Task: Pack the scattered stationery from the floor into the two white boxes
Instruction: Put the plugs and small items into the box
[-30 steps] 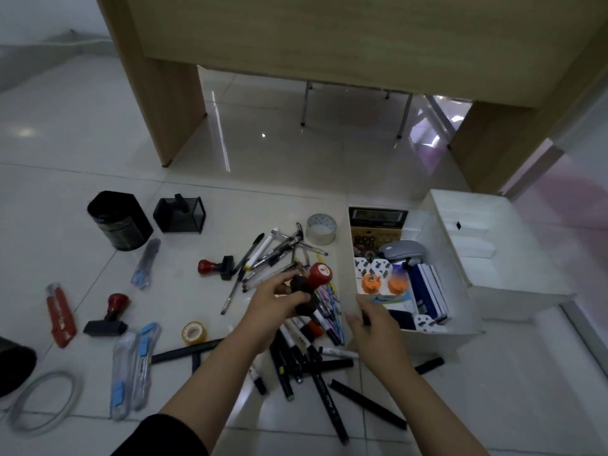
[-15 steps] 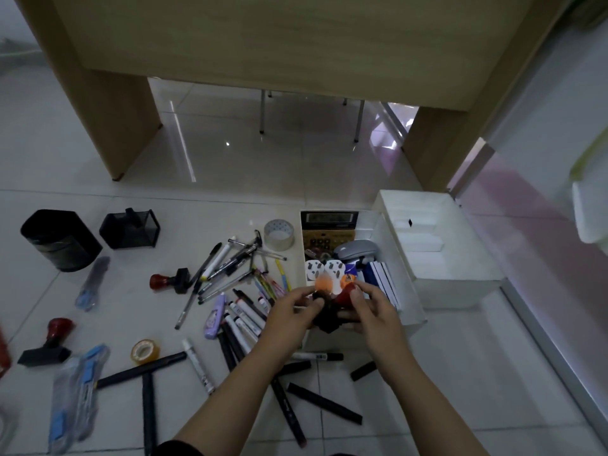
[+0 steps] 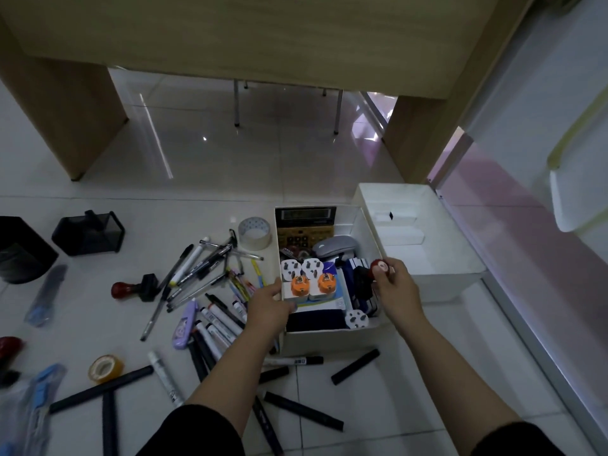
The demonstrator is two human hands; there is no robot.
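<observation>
Two hands: right hand point(image 3: 396, 286) grips stamp point(image 3: 378, 268) over box point(image 3: 329, 337); left hand point(image 3: 269, 302) relaxed.

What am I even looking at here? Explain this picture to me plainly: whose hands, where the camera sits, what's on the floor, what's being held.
There is no machine here. A person wears a camera on the head, so you look down along their own two arms at a tiled floor under a desk.

The right hand holds a red-topped stamp over the full box, which already holds plugs, a calculator and a mouse. The left hand rests on that box's left edge. A second white box stands to its right and looks nearly empty.

On the floor lie pens and markers, two tape rolls, another stamp and black holders.
</observation>
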